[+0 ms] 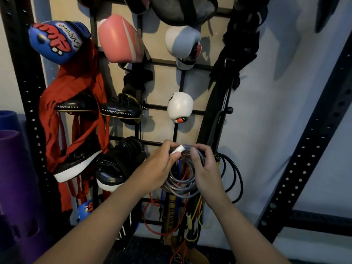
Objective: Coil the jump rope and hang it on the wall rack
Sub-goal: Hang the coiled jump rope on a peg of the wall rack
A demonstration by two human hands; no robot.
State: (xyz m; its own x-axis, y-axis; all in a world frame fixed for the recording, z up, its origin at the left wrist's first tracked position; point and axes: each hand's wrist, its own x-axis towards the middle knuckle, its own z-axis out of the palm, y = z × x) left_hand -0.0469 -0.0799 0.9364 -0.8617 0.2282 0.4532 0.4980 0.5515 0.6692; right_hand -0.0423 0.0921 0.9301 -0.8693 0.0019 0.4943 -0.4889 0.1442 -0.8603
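Low against the wall rack (pixel 162 143), just under its bottom crossbars: grey jump rope (pixel 182 180) gathered into a loose round coil of several loops, held up in front of the grid. Left hand (pixel 162 164) at the coil's upper left, grip pinched on a white handle (pixel 178 149) between thumb and fingertips, handle tilted up toward the right. Right hand (pixel 206 168) on the coil's right side, fingers curled over the top strands and grip closed around them, thumb along the inside of the loops. Coil hanging free below both hands, not seen resting on any hook; whether it touches the rack behind, cannot tell.

Just right of the right hand: black cable loops (pixel 234 176) hung on a black peg (pixel 217 158). Behind and below the coil: red, yellow and blue cords (pixel 152 218) dangling, plus a yellow-and-black strap (pixel 171 216) with lettering.

Higher on the rack: blue-and-red boxing glove (pixel 57 40), pink glove (pixel 118 39), white-and-grey glove (pixel 181 42), smaller white glove (pixel 180 105). Left of centre: two black focus pads (pixel 120 111) marked KEEP DOING, red straps (pixel 76 96) draped around them, black shoes with white soles (pixel 114 168) beneath. Far left edge: purple foam rollers (pixel 13 168). Right side: black perforated steel upright (pixel 314 140) leaning across the pale wall.
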